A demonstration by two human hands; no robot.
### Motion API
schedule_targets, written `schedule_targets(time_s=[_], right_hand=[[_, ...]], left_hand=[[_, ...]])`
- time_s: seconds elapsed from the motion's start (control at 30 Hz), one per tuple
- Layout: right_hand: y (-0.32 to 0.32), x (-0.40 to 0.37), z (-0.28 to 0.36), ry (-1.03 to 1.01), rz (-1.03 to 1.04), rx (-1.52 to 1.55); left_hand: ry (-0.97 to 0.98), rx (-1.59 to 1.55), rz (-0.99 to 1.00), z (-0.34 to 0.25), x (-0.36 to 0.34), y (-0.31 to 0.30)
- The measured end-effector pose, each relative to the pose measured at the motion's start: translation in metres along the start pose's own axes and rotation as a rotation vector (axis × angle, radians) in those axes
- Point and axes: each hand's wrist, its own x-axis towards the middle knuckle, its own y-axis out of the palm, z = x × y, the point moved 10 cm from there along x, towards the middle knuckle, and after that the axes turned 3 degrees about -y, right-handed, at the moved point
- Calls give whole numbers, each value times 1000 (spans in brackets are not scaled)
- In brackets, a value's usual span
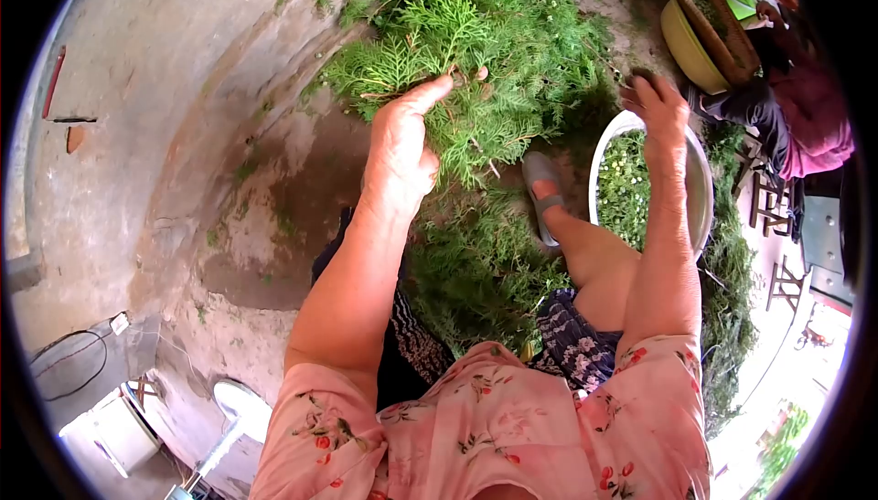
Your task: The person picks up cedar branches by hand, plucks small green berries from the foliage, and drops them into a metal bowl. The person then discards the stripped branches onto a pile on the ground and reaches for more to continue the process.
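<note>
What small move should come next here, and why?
Probably bring the right hand across to the cypress sprig gripped by the left hand and pluck a bit: it hovers over the metal basin of small green pickings, apart from the sprig.

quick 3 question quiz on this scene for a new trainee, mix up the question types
1. Multiple choice: what does the left hand grip?
A) a bunch of green sprigs
B) a yellow bowl
C) a shoe
2. True or false: the right hand lies flat on the ground.
3. Fill the gap: the metal basin holds small ____ pickings.

Key
1. A
2. False: it is raised over the basin's far rim.
3. green
</note>
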Motion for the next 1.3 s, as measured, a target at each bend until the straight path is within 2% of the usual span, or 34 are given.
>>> schedule_targets(time_s=[0.03,0.07,0.13,0.17,0.2,0.23,0.3,0.33,0.37,0.43,0.57,0.6,0.67,0.73,0.8,0.83,0.9,0.97,1.03,1.07,1.1,1.17,1.23,1.27,1.3], right_hand=[[30,-11,18,23,93,-17],[52,-20,21,75,151,30],[90,-47,30,214,282,-66],[107,-60,27,256,358,3],[117,-71,20,329,328,27],[127,-78,17,396,332,139],[160,-87,18,433,452,367],[153,-87,16,483,350,371],[156,-88,23,485,354,369],[142,-90,22,580,123,491],[147,-83,-3,553,201,535],[145,-85,-4,545,158,509],[141,-85,4,509,130,451],[136,-83,3,473,101,392],[130,-73,6,331,95,266],[127,-70,6,332,96,265],[133,-71,7,449,148,472],[125,-69,1,460,71,406],[124,-73,-4,486,65,330],[115,-55,-18,201,225,-80],[117,-56,15,-61,232,-333],[115,-70,23,268,171,-33],[111,-71,40,149,189,-272],[116,-59,26,130,168,186],[113,-61,27,107,112,136]], left_hand=[[-11,75,-92,0,-4,-5],[-26,91,-109,5,2,-12],[-21,126,-82,7,-2,-7],[-14,158,-55,7,-4,-3],[25,175,32,5,-7,7],[22,173,34,7,-8,8],[154,297,101,1,-12,21],[181,288,90,-1,-13,23],[181,285,86,-4,-13,23],[33,111,-56,4,-8,6],[10,69,-138,6,3,-19],[12,68,-137,8,5,-19],[150,136,-235,-4,0,-25],[135,147,-179,-5,-5,-17],[119,157,-123,-3,-6,-11],[136,116,-86,-2,-3,-9],[152,75,-52,-4,-3,-8],[91,105,-171,-5,-5,-21],[127,125,-173,-9,-2,-22],[181,93,-230,-13,4,-32],[222,65,-298,-15,6,-43],[208,72,-254,-17,11,-50],[273,150,-175,-34,28,-64],[304,117,-178,-42,11,-51],[338,87,-179,-48,-4,-41]])
